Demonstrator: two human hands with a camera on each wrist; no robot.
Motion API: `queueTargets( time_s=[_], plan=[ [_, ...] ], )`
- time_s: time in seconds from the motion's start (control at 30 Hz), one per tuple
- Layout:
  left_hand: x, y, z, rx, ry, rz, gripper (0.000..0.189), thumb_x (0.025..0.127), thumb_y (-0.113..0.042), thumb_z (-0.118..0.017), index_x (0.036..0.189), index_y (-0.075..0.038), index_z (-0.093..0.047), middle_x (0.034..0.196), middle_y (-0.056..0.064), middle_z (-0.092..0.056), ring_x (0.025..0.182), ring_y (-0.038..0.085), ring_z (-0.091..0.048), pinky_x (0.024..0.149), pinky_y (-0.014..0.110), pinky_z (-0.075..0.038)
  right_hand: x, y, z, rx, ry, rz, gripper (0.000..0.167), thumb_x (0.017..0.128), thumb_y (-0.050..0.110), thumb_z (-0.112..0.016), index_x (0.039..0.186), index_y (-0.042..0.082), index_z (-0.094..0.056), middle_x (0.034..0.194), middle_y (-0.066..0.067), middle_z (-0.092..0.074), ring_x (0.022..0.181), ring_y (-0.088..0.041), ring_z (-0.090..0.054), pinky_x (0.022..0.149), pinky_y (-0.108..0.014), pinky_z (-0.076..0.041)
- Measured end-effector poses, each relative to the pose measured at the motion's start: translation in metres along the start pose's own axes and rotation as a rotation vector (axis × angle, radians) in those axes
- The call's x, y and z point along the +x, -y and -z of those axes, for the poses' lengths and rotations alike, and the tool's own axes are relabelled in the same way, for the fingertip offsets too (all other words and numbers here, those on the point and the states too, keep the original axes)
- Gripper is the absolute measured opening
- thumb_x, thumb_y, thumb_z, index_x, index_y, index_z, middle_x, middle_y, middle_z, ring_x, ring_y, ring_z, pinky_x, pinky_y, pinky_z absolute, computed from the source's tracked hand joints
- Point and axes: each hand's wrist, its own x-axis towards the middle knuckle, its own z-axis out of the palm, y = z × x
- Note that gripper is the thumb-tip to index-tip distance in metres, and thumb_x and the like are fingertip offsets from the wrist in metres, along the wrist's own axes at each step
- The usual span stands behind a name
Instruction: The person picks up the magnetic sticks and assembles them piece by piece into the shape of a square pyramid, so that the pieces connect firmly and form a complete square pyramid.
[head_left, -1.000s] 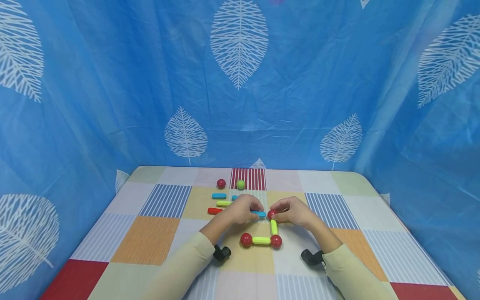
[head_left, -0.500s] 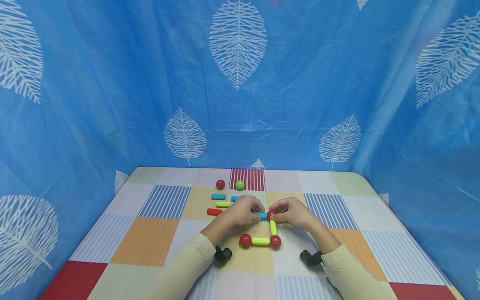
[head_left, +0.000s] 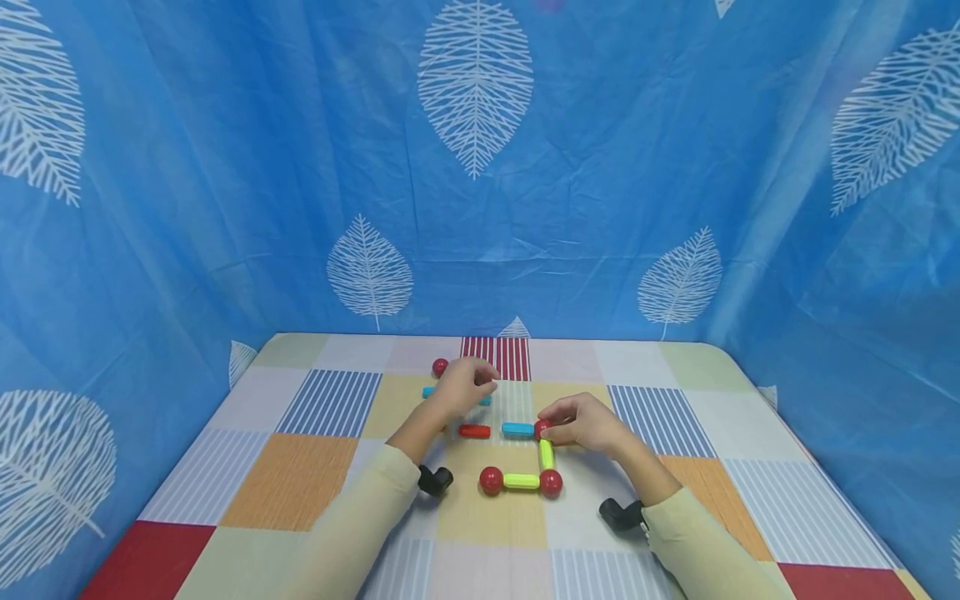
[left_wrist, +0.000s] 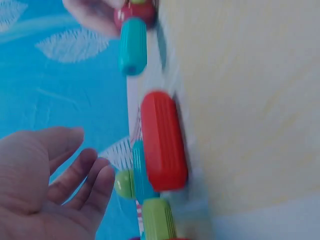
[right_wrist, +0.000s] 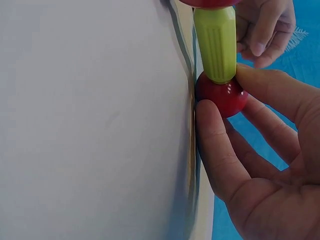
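My right hand (head_left: 588,423) pinches a red ball (right_wrist: 224,96) between thumb and fingers. From that ball a blue rod (head_left: 518,429) points left, and a yellow-green rod (head_left: 546,455) leads to a second red ball (head_left: 551,483). Another yellow-green rod (head_left: 521,481) joins it to a third red ball (head_left: 491,480). With relaxed fingers and nothing held, my left hand (head_left: 463,388) hovers over the loose pieces. A green ball (left_wrist: 125,183) appears beyond its fingertips in the left wrist view; the hand hides it in the head view.
Under the left hand and forearm lie a red rod (head_left: 475,431), partly covered blue rods (head_left: 428,392) and, in the left wrist view, a green rod (left_wrist: 159,220). A loose red ball (head_left: 440,367) sits farther back. Blue curtains (head_left: 480,208) surround the patchwork-covered table (head_left: 300,492).
The blue rod moved right and met the red ball in my right hand. My left hand then let it go and moved back and left. The right hand stayed put.
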Motion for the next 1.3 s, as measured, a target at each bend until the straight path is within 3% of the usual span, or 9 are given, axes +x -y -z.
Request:
queueTargets(
  time_s=[0.13, 0.27, 0.37, 0.53, 0.83, 1.1, 1.3],
  plan=[
    [0.012, 0.007, 0.005, 0.041, -0.064, 0.036, 0.021, 0.098, -0.014, -0.069, 0.118, -0.009, -0.073, 0.113, 0.006, -0.068, 0.100, 0.020, -0.062, 0.093, 0.037, -0.058, 0.001, -0.001, 0.000, 0.003, -0.002, -0.003, 0.025, 0.085, 0.012, -0.082, 0.110, 0.008, -0.078, 0.102, -0.005, -0.075, 0.090, -0.018, -0.063, 0.072, -0.027, -0.057],
    [0.022, 0.012, 0.006, 0.064, -0.080, 0.049, 0.028, 0.099, -0.013, -0.068, 0.125, -0.007, -0.071, 0.120, 0.011, -0.063, 0.103, 0.025, -0.059, 0.091, 0.040, -0.056, 0.001, -0.001, 0.001, 0.004, -0.003, -0.006, 0.025, 0.085, 0.012, -0.082, 0.109, 0.009, -0.078, 0.101, -0.004, -0.075, 0.090, -0.018, -0.063, 0.072, -0.028, -0.056],
    [0.027, 0.013, 0.005, 0.086, -0.076, 0.039, 0.030, 0.099, -0.013, -0.066, 0.129, -0.006, -0.069, 0.129, 0.015, -0.060, 0.118, 0.030, -0.058, 0.100, 0.045, -0.054, 0.001, -0.001, 0.001, -0.005, -0.003, 0.007, 0.026, 0.085, 0.012, -0.082, 0.110, 0.008, -0.078, 0.102, -0.005, -0.075, 0.091, -0.018, -0.063, 0.072, -0.029, -0.056],
    [0.034, 0.013, 0.004, 0.119, -0.053, 0.065, 0.034, 0.100, -0.012, -0.064, 0.133, -0.006, -0.067, 0.146, 0.016, -0.055, 0.144, 0.034, -0.045, 0.117, 0.050, -0.042, 0.002, -0.001, 0.002, -0.014, -0.013, 0.018, 0.027, 0.084, 0.010, -0.081, 0.111, 0.006, -0.077, 0.102, -0.005, -0.076, 0.091, -0.017, -0.065, 0.074, -0.029, -0.055],
    [0.040, 0.019, -0.002, 0.141, -0.046, 0.143, 0.035, 0.098, -0.012, -0.068, 0.133, -0.007, -0.067, 0.135, 0.013, -0.064, 0.126, 0.028, -0.058, 0.109, 0.045, -0.050, 0.007, -0.005, 0.009, -0.033, -0.027, -0.014, 0.025, 0.085, 0.012, -0.082, 0.109, 0.010, -0.078, 0.101, -0.002, -0.076, 0.094, -0.018, -0.064, 0.079, -0.028, -0.055],
    [0.041, 0.018, 0.000, 0.081, -0.050, 0.197, 0.028, 0.095, -0.013, -0.073, 0.123, -0.009, -0.070, 0.120, 0.009, -0.068, 0.107, 0.025, -0.059, 0.101, 0.043, -0.055, 0.008, -0.005, 0.011, -0.022, -0.018, -0.004, 0.024, 0.085, 0.013, -0.082, 0.109, 0.009, -0.078, 0.101, -0.004, -0.076, 0.093, -0.018, -0.064, 0.078, -0.028, -0.054],
    [0.037, 0.018, 0.000, 0.068, -0.045, 0.185, 0.026, 0.094, -0.011, -0.073, 0.120, -0.011, -0.068, 0.116, 0.008, -0.068, 0.105, 0.024, -0.059, 0.100, 0.042, -0.055, 0.009, -0.006, 0.011, -0.004, -0.015, -0.016, 0.023, 0.085, 0.012, -0.082, 0.108, 0.010, -0.079, 0.100, -0.002, -0.075, 0.093, -0.018, -0.063, 0.078, -0.029, -0.055]
  ],
)
